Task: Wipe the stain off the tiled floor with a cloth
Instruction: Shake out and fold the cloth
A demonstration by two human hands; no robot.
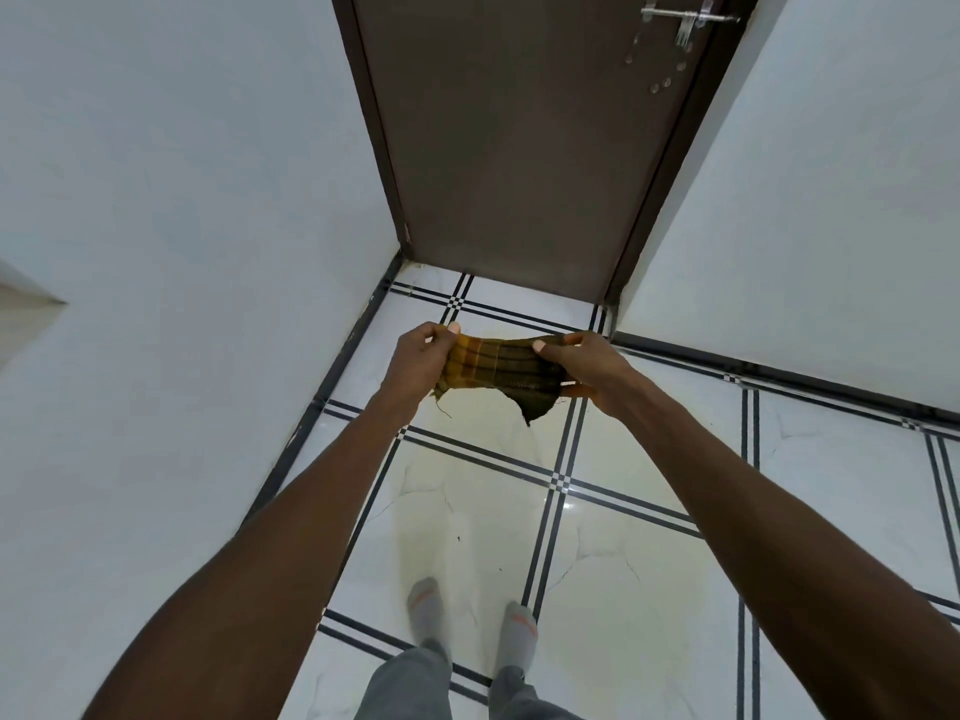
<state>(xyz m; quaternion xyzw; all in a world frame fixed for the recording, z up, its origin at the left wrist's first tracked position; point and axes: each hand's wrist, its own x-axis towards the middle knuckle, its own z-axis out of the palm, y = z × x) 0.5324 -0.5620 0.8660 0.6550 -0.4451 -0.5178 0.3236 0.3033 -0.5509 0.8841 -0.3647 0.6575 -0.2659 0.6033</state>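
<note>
White glossy tiled floor [649, 563] is filling the lower centre and right of the frame, crossed by paired black lines with small checker marks at the crossings. A pale yellowish stain [467, 517] is spreading across the tiles at centre, from just under the hands down toward the feet; its edges are faint. Hairline cracks are showing in the tiles near it, and a few dark specks.

Plain pale walls [182, 200] are rising at left and right, with a dark skirting strip along their base. A dark brown door [519, 137] is standing shut at top centre, with a metal sliding bolt [685, 18] at its upper right.

The cloth [498, 374] is being held in the air at mid-frame, above the floor and not touching it. It is a small woven rag, mustard yellow at its left end, grading into olive and dark brown checks at right, with frayed edges and one ragged corner hanging down.

The left hand [421, 361] is pinching the cloth's left end, thumb on top. The right hand [587, 371] is gripping the right end the same way, and the cloth is stretching taut between them.

Two feet in grey socks [470, 613] with orange stripes are standing at bottom centre, below grey trousers [410, 683].

No writing is readable.
</note>
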